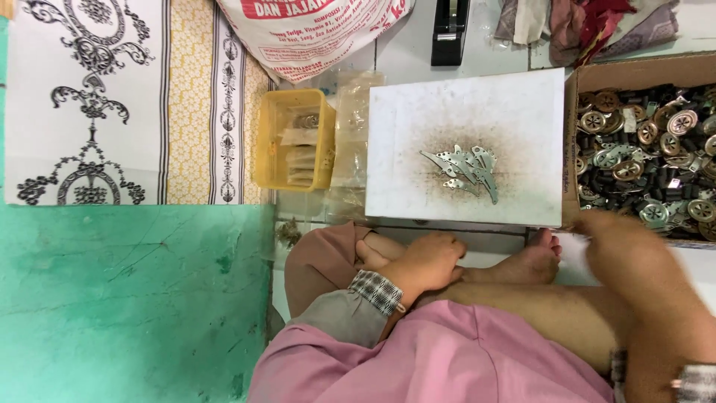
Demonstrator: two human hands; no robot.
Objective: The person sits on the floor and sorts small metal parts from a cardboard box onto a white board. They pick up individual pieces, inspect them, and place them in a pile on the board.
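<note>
Person sitting on the floor, legs folded, and the right hand [634, 250] is at the near edge of the cardboard box [570, 142] of round metal parts [649, 142]. It's blurred with motion, and I can't tell whether the fingers are apart or closed on anything. The left hand [429, 261] rests on the leg, fingers curled loosely together, holding nothing I can see.

In front, the white board [418, 112] carries a small fan of flat metal blades [466, 170] in a rusty smudge, well apart from both hands. To do this well, I'd say pick one part cleanly off the top of the heap, don't dig, and keep the blades undisturbed.

Hard to read: the box runs off the right edge, so how full it is stays unknown. The yellow tub [292, 138] holds something pale, unclear. The right wrist is cut off below.
</note>
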